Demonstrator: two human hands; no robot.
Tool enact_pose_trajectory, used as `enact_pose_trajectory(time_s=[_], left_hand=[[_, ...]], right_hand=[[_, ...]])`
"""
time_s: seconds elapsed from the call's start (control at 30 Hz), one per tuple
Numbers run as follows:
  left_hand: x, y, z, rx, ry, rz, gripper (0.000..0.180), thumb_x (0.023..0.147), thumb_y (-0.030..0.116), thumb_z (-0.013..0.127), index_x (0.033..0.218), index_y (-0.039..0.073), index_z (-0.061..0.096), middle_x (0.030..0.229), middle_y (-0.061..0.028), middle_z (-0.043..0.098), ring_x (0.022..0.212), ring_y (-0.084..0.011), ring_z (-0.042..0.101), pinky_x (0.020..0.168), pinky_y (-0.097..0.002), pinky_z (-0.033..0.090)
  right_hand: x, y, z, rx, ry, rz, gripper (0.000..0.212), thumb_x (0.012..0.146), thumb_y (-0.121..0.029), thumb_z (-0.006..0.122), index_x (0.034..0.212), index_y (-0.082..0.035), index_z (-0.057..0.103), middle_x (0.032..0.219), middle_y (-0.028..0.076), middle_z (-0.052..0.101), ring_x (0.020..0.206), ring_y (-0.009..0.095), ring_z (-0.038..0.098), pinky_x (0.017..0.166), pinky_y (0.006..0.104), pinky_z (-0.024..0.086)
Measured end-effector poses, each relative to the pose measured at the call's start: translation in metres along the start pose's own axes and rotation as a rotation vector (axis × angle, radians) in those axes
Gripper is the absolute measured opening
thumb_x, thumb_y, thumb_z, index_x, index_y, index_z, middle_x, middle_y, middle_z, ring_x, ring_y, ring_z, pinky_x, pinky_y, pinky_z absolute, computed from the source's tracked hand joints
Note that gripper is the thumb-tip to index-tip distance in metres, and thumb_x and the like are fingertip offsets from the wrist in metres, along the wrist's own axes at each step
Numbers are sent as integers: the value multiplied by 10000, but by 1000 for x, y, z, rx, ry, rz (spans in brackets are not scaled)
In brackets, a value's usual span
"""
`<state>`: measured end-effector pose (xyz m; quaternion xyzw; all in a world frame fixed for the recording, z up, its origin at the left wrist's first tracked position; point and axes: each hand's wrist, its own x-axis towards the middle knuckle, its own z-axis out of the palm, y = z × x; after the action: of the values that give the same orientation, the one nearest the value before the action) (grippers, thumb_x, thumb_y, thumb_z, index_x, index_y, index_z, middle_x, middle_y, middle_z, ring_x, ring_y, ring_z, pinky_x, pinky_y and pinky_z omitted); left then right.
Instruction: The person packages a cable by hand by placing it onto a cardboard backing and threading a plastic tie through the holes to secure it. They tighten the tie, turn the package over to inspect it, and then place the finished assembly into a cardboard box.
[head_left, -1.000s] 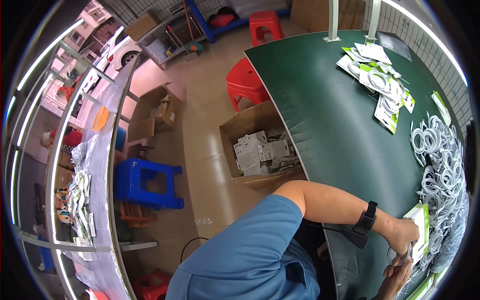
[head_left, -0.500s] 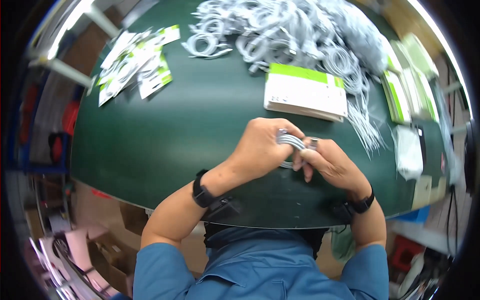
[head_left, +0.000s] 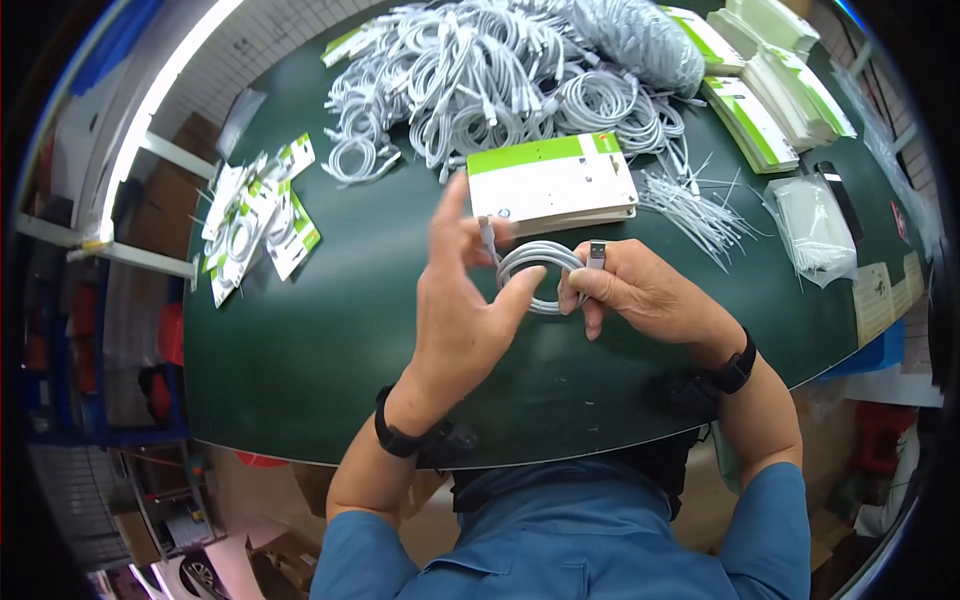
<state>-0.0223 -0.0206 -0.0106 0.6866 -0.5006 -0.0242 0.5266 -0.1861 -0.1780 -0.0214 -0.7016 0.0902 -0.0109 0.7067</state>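
A light grey USB cable (head_left: 541, 250), wound into a small coil, is held above the table in front of me. My right hand (head_left: 655, 295) pinches the coil's right side between thumb and fingers, with the metal USB plug (head_left: 597, 249) pointing up beside the thumb. At the coil's left, my left hand (head_left: 452, 318) has its fingers spread and slightly blurred. Its thumb lies against the coil, and the cable's other end (head_left: 487, 236) sticks up near its fingers. Just beyond the hands lies a stack of white and green cards (head_left: 550, 185).
A large heap of coiled grey cables (head_left: 450, 85) covers the far side of the green table (head_left: 300, 370). Packed cards with cables (head_left: 245, 225) lie at left. Loose white ties (head_left: 695, 210), a bag of ties (head_left: 815, 230) and more card stacks (head_left: 775, 100) are at right.
My left hand has moved left and its fingers have spread from their closed grip on the cable. The coil now shows more fully, still in my right hand. The view has shifted.
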Motion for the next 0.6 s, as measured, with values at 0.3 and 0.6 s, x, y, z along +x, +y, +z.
enact_pose_trajectory(time_s=[0.3, 0.6], left_hand=[[-14, 44, 14, 159, -188, 530, 777, 838, 85, 836, 1508, -11, 456, 1346, -212, 614, 1190, -369, 647, 918, -405, 580], [-1, 26, 31, 222, -183, 549, 625, 764, 71, 843, 1359, 52, 652, 1132, -124, 677, 976, -295, 703, 790, -385, 605]], right_hand=[[-17, -17, -5, 310, 127, -108, 315, 1116, -309, 559, 1043, -17, 656, 863, 22, 652, 693, 78, 621, 628, 219, 506], [-13, -10, -14, 290, 256, -172, 348, 1082, -279, 625, 1286, 1, 597, 901, 36, 666, 682, 56, 607, 586, 181, 475]])
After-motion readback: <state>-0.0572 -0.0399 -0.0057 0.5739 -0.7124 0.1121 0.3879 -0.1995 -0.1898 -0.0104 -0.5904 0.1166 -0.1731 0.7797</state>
